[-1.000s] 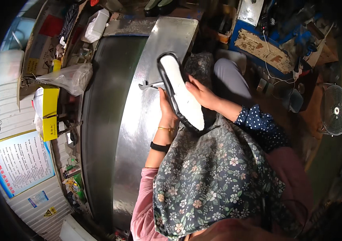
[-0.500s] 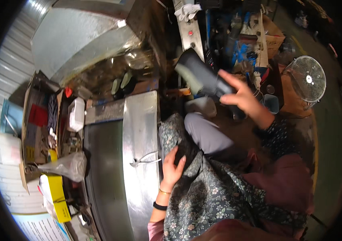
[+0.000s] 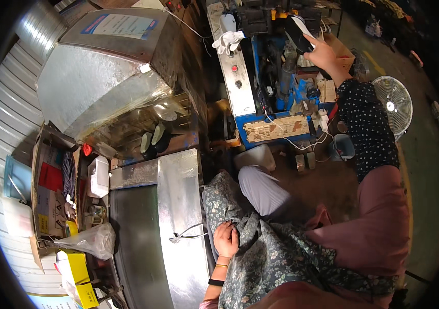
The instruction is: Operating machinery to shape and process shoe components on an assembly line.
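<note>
My right hand (image 3: 324, 55) is stretched far forward, its fingers and thumb closed on a black shoe (image 3: 297, 35) with a pale sole. The shoe is at the blue machine (image 3: 291, 92), beside its dark upper parts; whether it touches them I cannot tell. My left hand (image 3: 226, 239) rests on the floral apron (image 3: 260, 257) over my lap, its fingers curled in and their tips hidden. Left of this hand, pincers (image 3: 177, 238) lie on the metal ledge (image 3: 178, 195).
Two dark shoes with pale soles (image 3: 147, 142) stand under the metal hood (image 3: 103, 64). White gloves (image 3: 228, 42) lie on the control panel (image 3: 237, 85), which has a red button. A round fan (image 3: 392, 105) stands right. Pedals (image 3: 300, 163) and a grey bin (image 3: 343, 147) are below the machine.
My right hand has carried the shoe forward, away from my lap to the machine. My left hand's spread fingers have curled in on the apron. The view has shifted, showing more of the machine.
</note>
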The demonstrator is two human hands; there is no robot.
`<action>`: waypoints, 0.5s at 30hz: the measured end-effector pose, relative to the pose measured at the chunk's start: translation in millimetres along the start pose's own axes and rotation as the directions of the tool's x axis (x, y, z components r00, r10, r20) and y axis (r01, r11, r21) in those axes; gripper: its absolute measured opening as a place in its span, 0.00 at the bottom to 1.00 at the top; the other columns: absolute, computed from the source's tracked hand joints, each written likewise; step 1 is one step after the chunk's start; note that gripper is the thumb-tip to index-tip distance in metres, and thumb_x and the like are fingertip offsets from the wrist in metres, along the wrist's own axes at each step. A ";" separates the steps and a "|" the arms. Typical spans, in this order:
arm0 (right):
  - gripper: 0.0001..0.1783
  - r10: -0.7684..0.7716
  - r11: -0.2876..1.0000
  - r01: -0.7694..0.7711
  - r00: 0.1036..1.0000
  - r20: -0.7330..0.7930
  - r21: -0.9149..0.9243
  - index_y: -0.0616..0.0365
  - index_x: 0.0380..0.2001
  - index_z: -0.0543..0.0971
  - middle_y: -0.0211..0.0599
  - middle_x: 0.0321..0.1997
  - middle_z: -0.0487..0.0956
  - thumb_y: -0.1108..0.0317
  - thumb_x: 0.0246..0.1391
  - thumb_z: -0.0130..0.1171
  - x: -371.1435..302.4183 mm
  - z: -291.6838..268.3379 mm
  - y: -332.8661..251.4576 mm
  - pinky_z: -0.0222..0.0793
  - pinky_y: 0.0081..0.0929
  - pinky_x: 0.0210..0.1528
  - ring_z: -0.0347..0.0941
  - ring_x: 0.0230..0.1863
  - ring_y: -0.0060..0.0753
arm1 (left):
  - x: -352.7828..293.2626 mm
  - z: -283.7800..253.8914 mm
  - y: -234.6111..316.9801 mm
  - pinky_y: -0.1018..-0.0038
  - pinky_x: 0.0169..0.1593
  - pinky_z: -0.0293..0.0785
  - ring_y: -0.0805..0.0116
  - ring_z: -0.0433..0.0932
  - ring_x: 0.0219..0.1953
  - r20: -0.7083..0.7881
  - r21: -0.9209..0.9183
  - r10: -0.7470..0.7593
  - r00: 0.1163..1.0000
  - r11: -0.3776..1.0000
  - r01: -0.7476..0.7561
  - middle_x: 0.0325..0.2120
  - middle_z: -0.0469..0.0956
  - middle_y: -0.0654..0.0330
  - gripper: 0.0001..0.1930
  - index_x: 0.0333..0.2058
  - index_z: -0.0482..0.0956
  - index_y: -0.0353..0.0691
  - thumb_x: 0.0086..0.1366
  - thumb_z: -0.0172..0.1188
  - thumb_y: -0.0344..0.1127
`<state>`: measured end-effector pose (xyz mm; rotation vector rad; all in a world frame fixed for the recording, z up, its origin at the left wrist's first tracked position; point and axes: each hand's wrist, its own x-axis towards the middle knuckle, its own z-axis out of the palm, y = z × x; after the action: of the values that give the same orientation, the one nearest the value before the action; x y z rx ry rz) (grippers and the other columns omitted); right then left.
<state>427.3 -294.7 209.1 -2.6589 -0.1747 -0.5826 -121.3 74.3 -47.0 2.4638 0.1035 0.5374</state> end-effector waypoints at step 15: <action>0.42 0.065 0.980 -0.035 0.987 0.145 -0.196 0.19 0.72 0.61 0.45 0.74 0.58 0.42 0.54 0.60 -28.3 23.6 -44.9 0.69 0.49 0.61 0.65 0.63 0.61 | -7.8 5.4 0.2 0.59 0.55 0.75 0.49 0.81 0.47 -0.042 0.043 0.033 0.999 0.999 -0.031 0.41 0.85 0.52 0.06 0.35 0.85 0.36 0.61 0.62 0.30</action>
<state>401.3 -245.0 193.9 -2.8875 -0.0982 -0.3993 -126.3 69.6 -53.6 2.4989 0.0935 0.6078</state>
